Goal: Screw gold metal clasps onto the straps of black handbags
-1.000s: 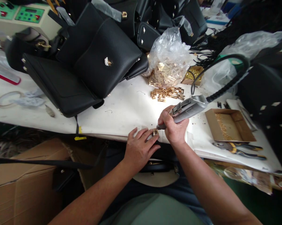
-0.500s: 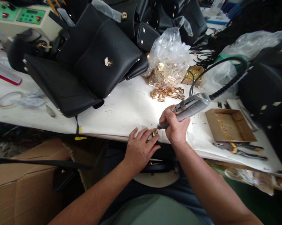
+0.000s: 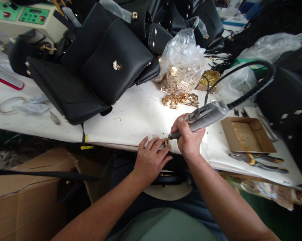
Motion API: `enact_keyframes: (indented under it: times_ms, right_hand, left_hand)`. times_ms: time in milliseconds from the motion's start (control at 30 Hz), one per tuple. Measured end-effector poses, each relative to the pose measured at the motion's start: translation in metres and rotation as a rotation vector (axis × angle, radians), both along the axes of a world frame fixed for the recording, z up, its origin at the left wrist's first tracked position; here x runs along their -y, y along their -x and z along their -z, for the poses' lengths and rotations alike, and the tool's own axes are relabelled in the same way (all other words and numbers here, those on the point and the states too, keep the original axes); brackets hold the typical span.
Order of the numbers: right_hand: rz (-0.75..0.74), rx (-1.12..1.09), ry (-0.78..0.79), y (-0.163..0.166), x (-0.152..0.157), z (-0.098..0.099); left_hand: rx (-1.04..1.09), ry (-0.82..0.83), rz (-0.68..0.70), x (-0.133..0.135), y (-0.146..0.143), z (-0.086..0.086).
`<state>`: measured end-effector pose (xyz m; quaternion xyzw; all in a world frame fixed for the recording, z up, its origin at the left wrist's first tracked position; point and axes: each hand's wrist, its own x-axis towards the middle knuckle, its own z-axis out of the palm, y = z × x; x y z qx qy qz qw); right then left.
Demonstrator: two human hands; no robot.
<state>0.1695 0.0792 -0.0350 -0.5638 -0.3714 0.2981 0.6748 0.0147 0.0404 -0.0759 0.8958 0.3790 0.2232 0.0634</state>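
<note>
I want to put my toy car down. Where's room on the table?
Biggest bare patch: white table between the black bag, the gold clips, the left hand pinning a clip and the right hand holding the tool. Smaller: beside the ring, front left. Crowded: bags behind, box and pliers at right.

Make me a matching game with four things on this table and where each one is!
Things:
1. grey electric screwdriver
2. small gold fitting
3. pliers
4. clear bag of gold fittings

Places:
A. beside the black handbags
B. gripped in the right hand
C. held steady at the table edge by the left hand
D. on the near side of the cardboard box

Pairs: 1-B, 2-C, 3-D, 4-A.
</note>
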Motion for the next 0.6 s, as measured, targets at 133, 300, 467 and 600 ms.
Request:
enact_keyframes:
  times_ms: [133,300,467,600]
  right_hand:
    - [-0.01,0.015,-0.004,0.002,0.001,0.001]
    - [0.001,0.028,-0.026,-0.001,0.004,-0.01]
    - [-0.05,0.264,0.153,-0.034,-0.003,-0.038]
    - [-0.23,0.785,0.383,-0.065,-0.012,-0.035]
  left_hand:
    - [-0.001,0.0,-0.001,0.0,0.0,0.0]
    - [0.013,0.005,-0.004,0.0,0.0,0.0]
    - [0.017,0.026,-0.003,0.0,0.0,0.0]
    - [0.031,0.027,-0.01,0.0,0.001,0.0]
